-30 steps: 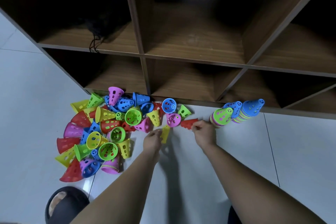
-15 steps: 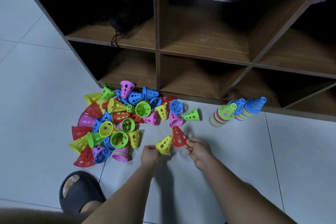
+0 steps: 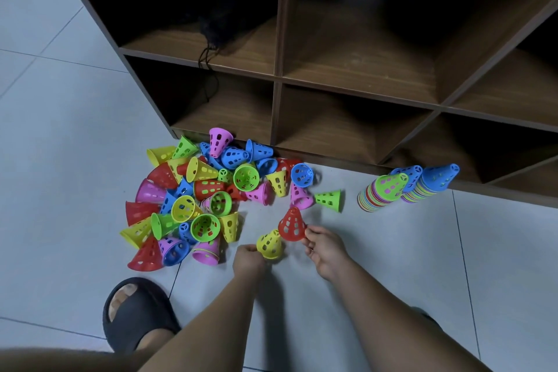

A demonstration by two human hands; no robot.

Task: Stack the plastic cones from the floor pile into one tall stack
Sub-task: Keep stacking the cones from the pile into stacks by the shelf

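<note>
— So, how far along am I?

— Partway at best, I'd judge. You're holding one cone in each hand, just on the near side of the heap. Your left hand is pinching the yellow cone at its wide rim with curled fingers. Your right hand is gripping the red cone by its rim, tip pointing far. The two cones are sitting right beside each other; whether they're touching, I can't tell.

— And what's waiting?

— Plenty. The loose pile is lying on the floor to the left, jumbled against the foot of the shelf unit. On the right, the green-topped stack and the blue-topped stack are standing side by side, with another blue top showing between them. You're looking at nesting these two cones, clearing the heap, then merging everything into one.
</note>
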